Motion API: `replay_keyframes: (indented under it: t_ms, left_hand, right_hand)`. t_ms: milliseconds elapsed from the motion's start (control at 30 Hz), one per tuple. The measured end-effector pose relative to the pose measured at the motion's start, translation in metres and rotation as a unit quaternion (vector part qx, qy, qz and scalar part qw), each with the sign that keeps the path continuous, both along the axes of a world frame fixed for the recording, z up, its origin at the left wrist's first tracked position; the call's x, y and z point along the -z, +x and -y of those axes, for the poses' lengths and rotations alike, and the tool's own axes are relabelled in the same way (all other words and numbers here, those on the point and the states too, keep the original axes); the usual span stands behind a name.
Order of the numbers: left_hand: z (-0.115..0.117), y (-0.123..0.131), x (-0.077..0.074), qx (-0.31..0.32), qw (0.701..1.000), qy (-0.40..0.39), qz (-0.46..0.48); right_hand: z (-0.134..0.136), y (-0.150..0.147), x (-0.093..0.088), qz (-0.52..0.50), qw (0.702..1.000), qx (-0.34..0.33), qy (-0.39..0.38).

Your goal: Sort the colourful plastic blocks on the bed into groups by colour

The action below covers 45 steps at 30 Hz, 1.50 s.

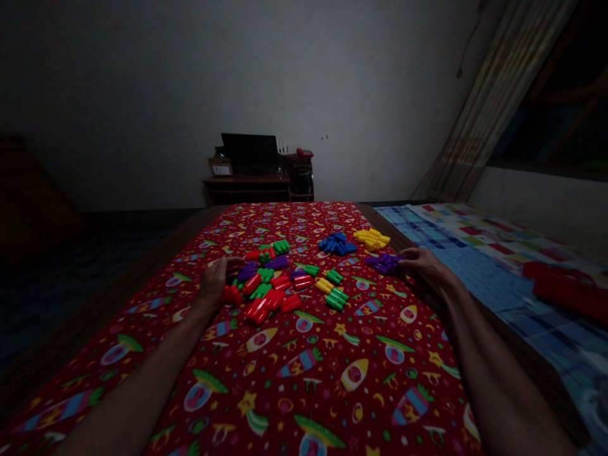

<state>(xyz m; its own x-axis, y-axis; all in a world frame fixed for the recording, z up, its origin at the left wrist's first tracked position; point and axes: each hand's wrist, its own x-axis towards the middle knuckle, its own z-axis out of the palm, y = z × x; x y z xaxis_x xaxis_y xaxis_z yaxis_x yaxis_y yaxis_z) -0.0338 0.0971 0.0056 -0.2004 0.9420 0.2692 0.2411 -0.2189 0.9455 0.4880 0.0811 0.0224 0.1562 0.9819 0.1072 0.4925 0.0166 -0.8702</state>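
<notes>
On a red patterned cloth (pixel 304 342) lie plastic pieces in several colours. My left hand (pixel 217 278) is at the left edge of a mixed pile of red pieces (pixel 259 307), green pieces (pixel 261 290) and purple pieces (pixel 247 271); its fingertips reach the purple ones, and what they hold, if anything, is hidden. My right hand (pixel 420 263) has its fingers pressed together at a purple group (pixel 384 263) on the right. Behind that group are yellow pieces (pixel 372 239), with blue pieces (pixel 336 244) to their left. A few green and yellow pieces (pixel 325 285) lie near the middle.
A dark monitor (pixel 251 152) stands on a desk (pixel 247 183) by the far wall. To the right is a bed surface with a checked blue cover (pixel 441 253) and a red item (pixel 567 291) on it. A curtain (pixel 489 107) hangs at the right.
</notes>
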Motion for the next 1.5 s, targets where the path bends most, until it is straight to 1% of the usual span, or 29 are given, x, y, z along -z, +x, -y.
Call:
replay_keyframes:
  t_ms: [100, 233, 400, 533, 600, 667, 767, 867, 933, 1000, 1067, 1167, 1233, 1367, 1433, 1500]
  left_hand:
    - [0.002, 0.002, -0.003, -0.004, 1.000, -0.004, -0.013]
    - [0.003, 0.003, -0.004, -0.004, 1.000, -0.006, -0.010]
    - [-0.002, -0.001, 0.003, -0.002, 1.000, 0.002, 0.005]
    - [-0.010, -0.006, 0.008, -0.040, 0.999, -0.004, -0.017]
    - [-0.013, -0.007, 0.009, -0.047, 0.998, -0.016, -0.026]
    - [-0.014, -0.009, 0.008, -0.022, 0.998, -0.025, -0.047]
    - [-0.013, -0.012, 0.005, 0.046, 0.994, -0.038, -0.094]
    - [-0.012, -0.013, -0.001, 0.095, 0.987, -0.061, -0.116]
    - [-0.011, -0.012, -0.005, 0.110, 0.983, -0.076, -0.124]
    - [-0.009, -0.008, -0.010, 0.121, 0.982, -0.088, -0.117]
    - [-0.007, -0.004, -0.015, 0.129, 0.983, -0.093, -0.094]
    - [-0.005, 0.002, -0.020, 0.146, 0.981, -0.090, -0.084]
    - [-0.005, 0.005, -0.022, 0.155, 0.979, -0.081, -0.105]
    - [-0.007, 0.013, -0.024, 0.168, 0.973, -0.058, -0.147]
    - [-0.006, 0.020, -0.024, 0.178, 0.969, -0.046, -0.162]
    - [-0.003, 0.031, -0.026, 0.194, 0.965, -0.028, -0.171]
  right_hand:
    - [-0.004, 0.006, 0.001, 0.039, 0.999, -0.008, -0.013]
    - [-0.008, 0.007, -0.002, 0.096, 0.995, -0.010, -0.019]
    - [-0.007, 0.003, -0.009, 0.182, 0.983, -0.006, -0.033]
    - [-0.002, 0.001, -0.017, 0.229, 0.971, -0.010, -0.059]
    - [0.001, -0.001, -0.021, 0.236, 0.968, -0.022, -0.083]
    - [0.004, -0.003, -0.024, 0.240, 0.966, -0.035, -0.091]
    - [0.006, -0.009, -0.030, 0.257, 0.961, -0.039, -0.090]
    - [0.010, -0.016, -0.040, 0.308, 0.946, -0.022, -0.099]
    - [0.015, -0.024, -0.049, 0.341, 0.938, 0.000, -0.063]
    - [0.020, -0.035, -0.057, 0.354, 0.935, 0.007, 0.007]
    - [0.023, -0.051, -0.063, 0.349, 0.935, -0.003, 0.067]
    - [0.022, -0.083, -0.063, 0.345, 0.932, -0.032, 0.105]
    - [0.022, -0.109, -0.058, 0.343, 0.928, -0.085, 0.118]
    - [0.032, -0.160, -0.042, 0.318, 0.903, -0.245, 0.153]
    - [0.039, -0.179, -0.034, 0.295, 0.895, -0.283, 0.176]
    - [0.046, -0.193, -0.026, 0.262, 0.899, -0.289, 0.200]
